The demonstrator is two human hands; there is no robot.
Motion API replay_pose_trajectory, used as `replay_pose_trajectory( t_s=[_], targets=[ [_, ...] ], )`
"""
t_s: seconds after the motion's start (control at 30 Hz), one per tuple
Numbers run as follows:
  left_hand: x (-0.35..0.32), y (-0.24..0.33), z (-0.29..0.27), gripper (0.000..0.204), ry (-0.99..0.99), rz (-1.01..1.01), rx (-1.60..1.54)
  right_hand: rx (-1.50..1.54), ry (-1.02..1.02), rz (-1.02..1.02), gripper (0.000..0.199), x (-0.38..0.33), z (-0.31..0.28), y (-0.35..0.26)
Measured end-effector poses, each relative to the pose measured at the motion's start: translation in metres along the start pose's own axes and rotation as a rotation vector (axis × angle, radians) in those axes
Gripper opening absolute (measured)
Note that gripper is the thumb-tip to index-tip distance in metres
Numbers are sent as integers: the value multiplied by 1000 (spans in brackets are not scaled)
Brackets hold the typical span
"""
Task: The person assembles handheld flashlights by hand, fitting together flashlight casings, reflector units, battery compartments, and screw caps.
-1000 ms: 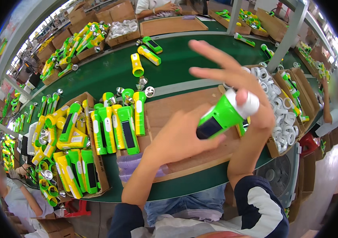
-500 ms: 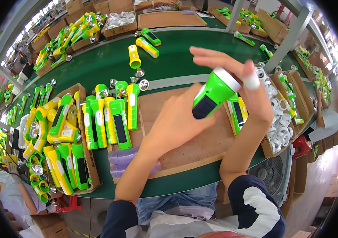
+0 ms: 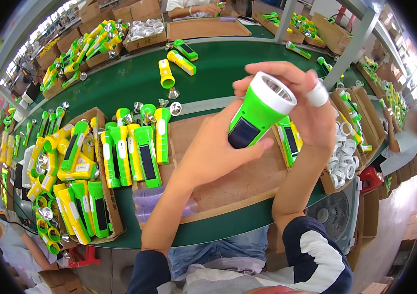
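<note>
Above right of frame centre, the left hand (image 3: 213,149) clasps a green solar flashlight (image 3: 253,116), which could slip if that hold loosens, the right hand (image 3: 312,120) loosely cupped beside its white bezel (image 3: 267,99), contact indeterminable.

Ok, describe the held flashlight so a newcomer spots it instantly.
Find the green table, then the wooden board nearest the camera. Above it, the left grip holds the green flashlight; unlike the flashlights to its left, it has a white end ring.
</note>
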State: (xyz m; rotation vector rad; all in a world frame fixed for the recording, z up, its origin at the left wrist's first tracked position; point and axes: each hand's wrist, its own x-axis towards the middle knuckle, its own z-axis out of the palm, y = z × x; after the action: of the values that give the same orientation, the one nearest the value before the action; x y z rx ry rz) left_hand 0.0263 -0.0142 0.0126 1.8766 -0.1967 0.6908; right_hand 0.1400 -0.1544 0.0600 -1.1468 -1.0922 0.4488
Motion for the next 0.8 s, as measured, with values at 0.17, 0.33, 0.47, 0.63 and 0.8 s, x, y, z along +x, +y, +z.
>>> replay_pose_trajectory(
  t_s=[0.17, 0.33, 0.47, 0.63, 0.8],
  targets=[
    [-12, -19, -19, 47, -564, -393, -814, 595, -396, -14, 58, 16, 26, 24],
    [-4, -8, -18, 61, 2, 141, 74, 401, -139, 88, 60, 4, 32, 8],
    [-6, -20, -32, 66, 25, 31, 295, 295, -57, 38, 54, 4, 45, 12],
    [-4, -16, -35, 66, 45, 122, 231, 343, -156, -17, 50, 7, 44, 9],
    [-6, -22, -32, 64, 74, 79, 307, 352, -154, -49, 47, 9, 45, 12]
  ],
)
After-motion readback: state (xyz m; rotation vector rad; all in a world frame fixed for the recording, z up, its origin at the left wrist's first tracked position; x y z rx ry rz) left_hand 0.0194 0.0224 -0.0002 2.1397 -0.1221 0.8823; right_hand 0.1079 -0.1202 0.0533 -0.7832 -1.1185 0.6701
